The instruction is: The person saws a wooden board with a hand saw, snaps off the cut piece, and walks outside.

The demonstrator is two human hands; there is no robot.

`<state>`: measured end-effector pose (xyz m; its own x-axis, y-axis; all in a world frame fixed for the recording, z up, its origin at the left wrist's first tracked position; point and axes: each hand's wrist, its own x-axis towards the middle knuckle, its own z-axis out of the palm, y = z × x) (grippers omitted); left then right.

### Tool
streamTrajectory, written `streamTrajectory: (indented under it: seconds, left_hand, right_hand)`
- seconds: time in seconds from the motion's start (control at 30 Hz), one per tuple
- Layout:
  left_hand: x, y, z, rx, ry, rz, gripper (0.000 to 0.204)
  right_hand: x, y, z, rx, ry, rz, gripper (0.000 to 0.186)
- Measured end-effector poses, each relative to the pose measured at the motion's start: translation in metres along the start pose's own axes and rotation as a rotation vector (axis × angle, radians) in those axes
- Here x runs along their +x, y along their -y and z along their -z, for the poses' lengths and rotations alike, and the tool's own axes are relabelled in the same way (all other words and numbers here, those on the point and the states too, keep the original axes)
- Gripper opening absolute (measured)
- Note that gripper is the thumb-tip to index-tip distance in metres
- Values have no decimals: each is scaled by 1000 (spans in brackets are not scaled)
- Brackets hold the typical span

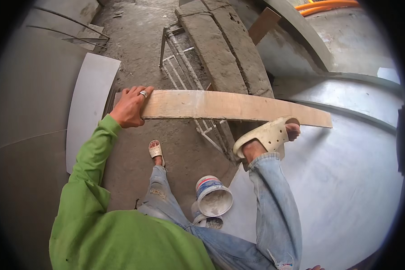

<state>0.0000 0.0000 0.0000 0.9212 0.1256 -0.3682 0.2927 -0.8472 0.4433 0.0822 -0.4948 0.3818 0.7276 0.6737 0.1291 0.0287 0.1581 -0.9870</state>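
Note:
My left hand [129, 106] grips the left end of a long pale wooden board [202, 105], fingers wrapped over it, a ring on one. The board lies crosswise in front of me, reaching to the right. My raised right foot in a cream sandal [263, 138] overlaps the board's lower edge near its right part; whether it presses on it I cannot tell. Just the fingers of my right hand [316, 267] show at the bottom edge, too cut off to tell what they hold. My left foot [155, 150] stands on the concrete floor.
Two thick, dirty planks [213, 49] rest by a metal frame [168, 60] ahead. Stacked buckets [213, 198] stand between my legs. A white panel [85, 112] leans at left, near bent rods [81, 31]. Right are a pale surface [346, 180], grey ledges [337, 90] and orange hoses [324, 6].

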Motion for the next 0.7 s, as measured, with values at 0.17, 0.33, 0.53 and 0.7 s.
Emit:
streamTrajectory:
  seconds: [0.17,0.33,0.53,0.7]
  left_hand:
    - [1,2,-14,-109,114,82,103]
    - [4,11,-24,-198,103,73,101]
    - [-6,5,-48,-138,19,34,101]
    - [-10,3,-54,-110,-73,24,100]
  right_hand:
    - [10,-7,-30,-157,-806,371,57]
    - [1,-10,-29,-98,-742,324,51]
    - [-23,4,-23,-155,-816,303,60]
    - [-5,-6,-31,-198,-900,332,60]
